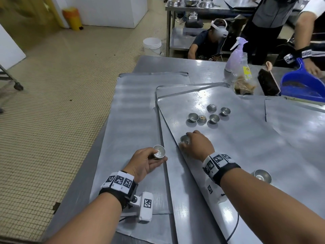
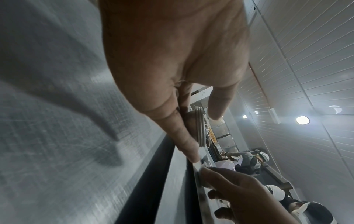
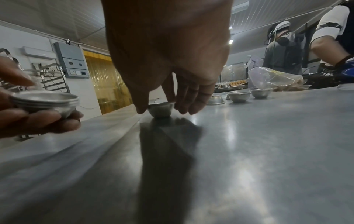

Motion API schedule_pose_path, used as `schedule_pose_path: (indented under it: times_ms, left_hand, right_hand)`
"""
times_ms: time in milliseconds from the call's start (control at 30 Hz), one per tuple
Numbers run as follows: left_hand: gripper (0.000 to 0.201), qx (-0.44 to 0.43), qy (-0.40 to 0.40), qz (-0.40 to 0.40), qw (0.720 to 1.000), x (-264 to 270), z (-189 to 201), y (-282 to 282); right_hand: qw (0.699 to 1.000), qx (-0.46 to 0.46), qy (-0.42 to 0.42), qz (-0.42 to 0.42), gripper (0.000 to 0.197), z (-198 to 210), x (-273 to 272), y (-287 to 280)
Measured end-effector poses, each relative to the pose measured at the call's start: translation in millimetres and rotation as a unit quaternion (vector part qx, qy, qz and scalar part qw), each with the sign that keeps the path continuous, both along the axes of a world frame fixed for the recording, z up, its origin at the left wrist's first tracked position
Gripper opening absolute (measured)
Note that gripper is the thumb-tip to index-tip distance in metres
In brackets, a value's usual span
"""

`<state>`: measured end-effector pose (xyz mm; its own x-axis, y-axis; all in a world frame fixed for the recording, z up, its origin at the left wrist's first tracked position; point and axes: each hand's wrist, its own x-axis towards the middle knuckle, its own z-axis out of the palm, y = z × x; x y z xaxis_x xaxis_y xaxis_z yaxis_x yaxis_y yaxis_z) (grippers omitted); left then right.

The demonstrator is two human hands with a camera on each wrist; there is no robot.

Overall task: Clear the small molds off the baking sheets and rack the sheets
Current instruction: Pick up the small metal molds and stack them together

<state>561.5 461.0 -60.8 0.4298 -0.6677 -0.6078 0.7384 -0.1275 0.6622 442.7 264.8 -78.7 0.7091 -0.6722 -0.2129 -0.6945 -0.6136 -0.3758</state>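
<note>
Left hand: the left hand, lower centre of the head view, cradles a nested stack of small metal molds between fingers and thumb; several rims show in the right wrist view.
Right hand: the right hand, centre of the head view, closes fingertips around one mold standing on the top sheet.
Loose molds: five sit clustered above centre on that sheet; one more lies at lower right.
Sheets: flat metal baking sheets overlap on the steel table.
Handling: the molds look thin, stiff, light and smooth, likely slippery; a rim pinch from above should suit, and they nest readily. The sheets look broad and rigid; best lifted by opposite edges.
Writing: none readable; only square coded markers on the wrist bands, and a yellow label on a bag, upper right, too small to read.
</note>
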Motion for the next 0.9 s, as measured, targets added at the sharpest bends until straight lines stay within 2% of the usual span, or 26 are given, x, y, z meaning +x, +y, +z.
schedule_pose_path:
  times_ms: [100,167,233,267,333,400,467,600,667,733,800,900]
  left_hand:
    - [0.027,0.012,-0.007,-0.003,1.000,1,-4,2]
    - [0.028,0.016,0.000,0.012,1.000,1,-3,1]
    - [0.042,0.014,0.017,0.027,0.999,2,-1,-1]
    - [0.052,0.009,0.020,0.024,0.999,2,0,-2]
    - [0.067,-0.005,0.013,0.010,1.000,1,2,-5]
    - [0.073,-0.011,-0.001,0.006,1.000,-2,4,-9]
    - [0.068,-0.010,-0.008,0.013,1.000,-3,4,-12]
    - [0.047,-0.013,-0.005,0.026,1.000,0,2,-13]
    - [0.045,-0.019,0.008,0.035,0.999,3,3,-16]
    - [0.046,-0.017,0.022,0.047,0.999,6,6,-22]
    - [0.045,-0.017,0.035,0.059,0.998,8,9,-28]
    - [0.041,-0.018,0.042,0.057,0.997,10,11,-34]
  right_hand:
    - [1.000,0.018,-0.021,-0.010,0.043,8,-1,6]
    - [0.995,0.035,-0.097,-0.004,0.047,20,0,17]
    - [0.982,0.070,-0.173,0.014,0.048,31,3,34]
    - [0.979,0.081,-0.184,0.030,0.049,34,5,43]
    - [0.980,0.087,-0.167,0.071,0.053,31,8,60]
    - [0.984,0.073,-0.125,0.103,0.057,26,11,70]
    - [0.986,0.067,-0.120,0.099,0.057,22,12,73]
    - [0.982,0.088,-0.140,0.092,0.060,25,13,69]
    - [0.980,0.106,-0.160,0.054,0.059,30,15,60]
    - [0.982,0.084,-0.168,0.004,0.050,30,19,39]
    - [0.990,0.039,-0.135,-0.034,0.041,25,23,9]
    - [0.996,0.017,-0.063,-0.065,0.037,21,27,-36]
